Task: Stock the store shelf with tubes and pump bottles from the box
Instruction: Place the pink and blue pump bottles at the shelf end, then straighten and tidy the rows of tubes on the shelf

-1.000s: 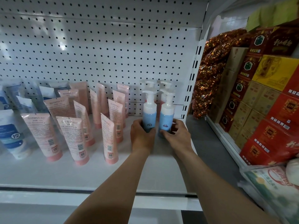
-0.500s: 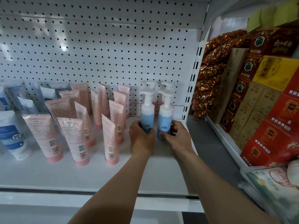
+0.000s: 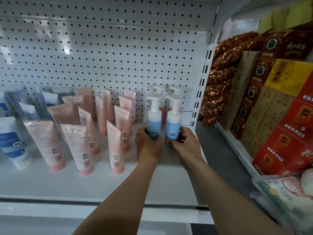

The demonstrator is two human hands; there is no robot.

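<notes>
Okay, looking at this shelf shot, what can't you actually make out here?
Head view only:
- Two rear pump bottles: bodies hidden behind the blue pump bottles.
- Blue bottles' bases: covered by left hand and right hand.
- Pink tubes: small print too fine.
- The box: out of frame.

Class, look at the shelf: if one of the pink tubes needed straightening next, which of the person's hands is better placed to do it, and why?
Probably the left hand. It grips the left blue pump bottle, right beside the pink tubes. The right hand holds the right blue pump bottle, farther away.

Stacked red cartons [image 3: 286,133] — foil-wrapped sweets [image 3: 220,72]
</notes>
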